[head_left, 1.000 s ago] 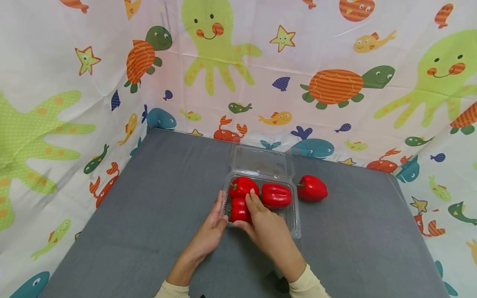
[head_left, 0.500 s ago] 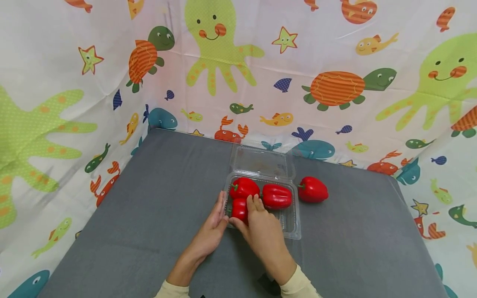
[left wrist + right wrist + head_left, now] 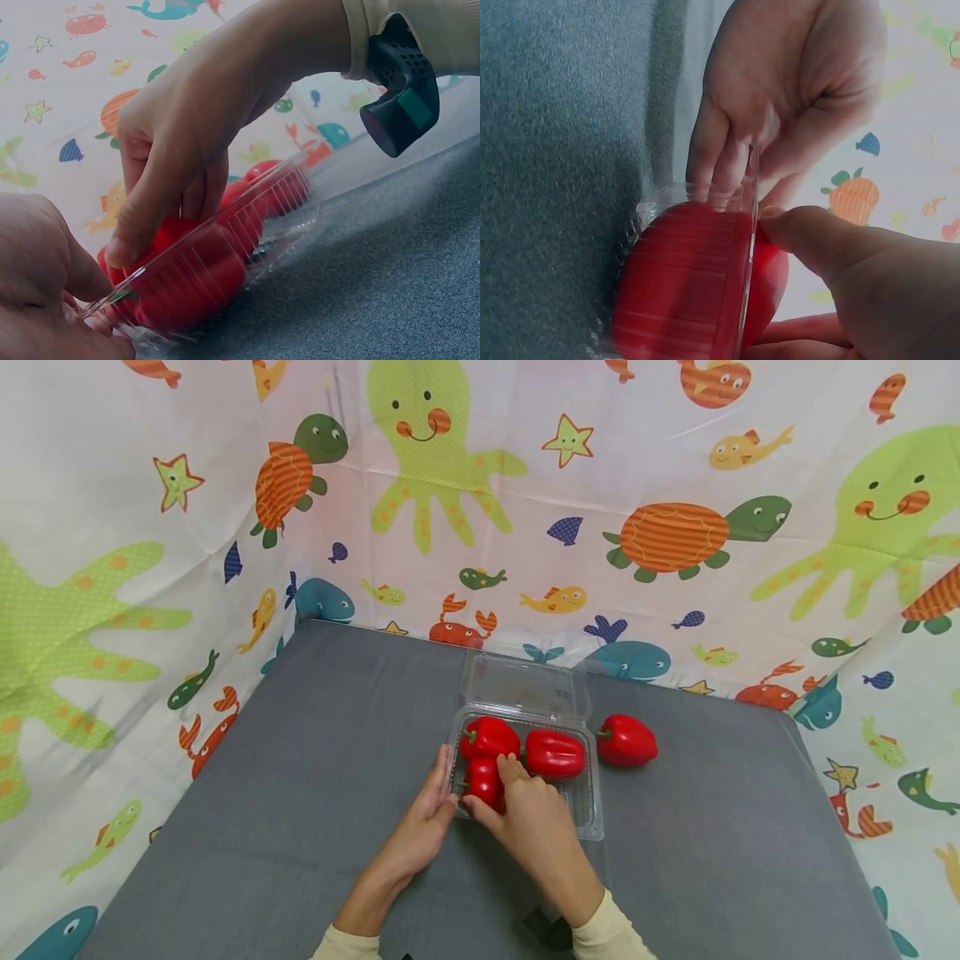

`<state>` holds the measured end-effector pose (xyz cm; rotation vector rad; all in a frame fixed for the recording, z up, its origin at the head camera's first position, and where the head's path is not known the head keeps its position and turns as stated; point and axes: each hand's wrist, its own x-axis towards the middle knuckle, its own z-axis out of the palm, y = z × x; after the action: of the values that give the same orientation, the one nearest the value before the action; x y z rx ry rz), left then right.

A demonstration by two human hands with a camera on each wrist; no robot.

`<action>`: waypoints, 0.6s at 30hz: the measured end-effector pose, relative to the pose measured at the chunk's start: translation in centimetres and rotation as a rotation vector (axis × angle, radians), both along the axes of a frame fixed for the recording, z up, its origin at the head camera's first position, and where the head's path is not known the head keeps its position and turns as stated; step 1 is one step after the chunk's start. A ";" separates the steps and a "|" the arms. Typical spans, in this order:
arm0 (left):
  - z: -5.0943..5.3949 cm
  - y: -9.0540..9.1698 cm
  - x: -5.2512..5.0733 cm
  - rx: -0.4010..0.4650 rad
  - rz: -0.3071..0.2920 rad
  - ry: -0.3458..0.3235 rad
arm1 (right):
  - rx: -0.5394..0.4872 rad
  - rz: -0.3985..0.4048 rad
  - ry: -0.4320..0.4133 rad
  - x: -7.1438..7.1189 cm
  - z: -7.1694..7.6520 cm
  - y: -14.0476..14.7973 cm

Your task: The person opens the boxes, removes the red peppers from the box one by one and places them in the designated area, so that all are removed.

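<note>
A clear plastic clamshell container (image 3: pixel 589 814) lies with its lid (image 3: pixel 525 687) folded back. Three red bell peppers are inside: one at the back left (image 3: pixel 487 737), one at the right (image 3: pixel 555 755), and one at the front left (image 3: pixel 482 779). My right hand (image 3: pixel 542 827) grips that front-left pepper, thumb at its near side and fingers over its far side. My left hand (image 3: pixel 422 827) holds the container's left side near the front corner, thumb by the rim. In the left wrist view the pepper (image 3: pixel 196 289) shows through the ribbed wall; part of it is under my right hand.
Another red bell pepper (image 3: pixel 628 741) lies on the grey cloth right of the container. A curtain (image 3: pixel 480 510) printed with sea animals stands behind and at both sides. A dark wrist-worn device (image 3: pixel 403 86) sits on the right wrist.
My right hand has shifted slightly left and stays on the front-left pepper, whose visible part changes a little. The left hand and the container have barely moved.
</note>
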<state>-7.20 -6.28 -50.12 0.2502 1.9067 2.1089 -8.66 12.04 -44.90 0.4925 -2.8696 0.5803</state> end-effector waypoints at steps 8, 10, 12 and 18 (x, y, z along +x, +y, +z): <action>-0.1 0.0 0.0 0.019 -0.010 0.010 | -0.085 0.001 -0.068 -0.3 0.6 0.6; -0.1 0.0 0.0 0.019 -0.010 0.010 | -0.093 0.003 -0.078 -0.3 0.7 0.7; 0.0 0.1 0.0 0.015 -0.007 0.007 | -0.100 0.010 -0.084 -0.3 0.8 0.7; 0.0 0.0 0.0 0.004 0.004 0.011 | -0.109 0.010 -0.118 -0.5 0.9 1.0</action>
<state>-7.16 -6.26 -50.11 0.2596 1.9102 2.1183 -9.12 13.00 -44.00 0.4708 -2.9262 0.7884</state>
